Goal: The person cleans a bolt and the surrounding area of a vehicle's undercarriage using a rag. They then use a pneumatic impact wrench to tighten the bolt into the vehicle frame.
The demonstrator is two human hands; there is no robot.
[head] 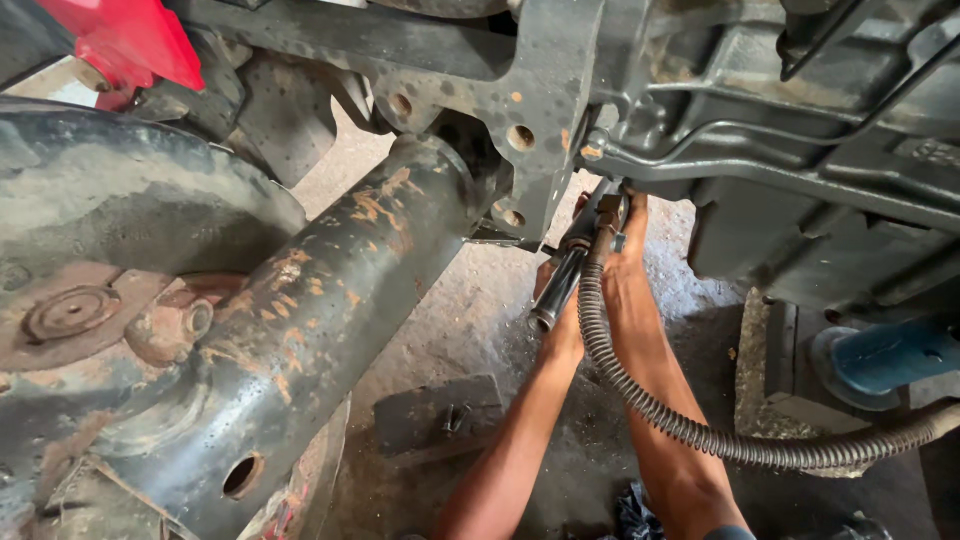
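The left hand (562,335) is wrapped around a shiny metal grease gun nozzle (560,285), and the right hand (622,262) pinches its tip up against the dark grey metal frame (540,120). A ribbed metal hose (700,435) curls away to the right. I think grease is going in; next, the tip needs steady pushing. A rusty black axle tube (330,290) sits beside.

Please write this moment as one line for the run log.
left hand: holds metal tool | right hand: on tool head near frame bracket | coiled hose: runs right | rusty axle tube: left
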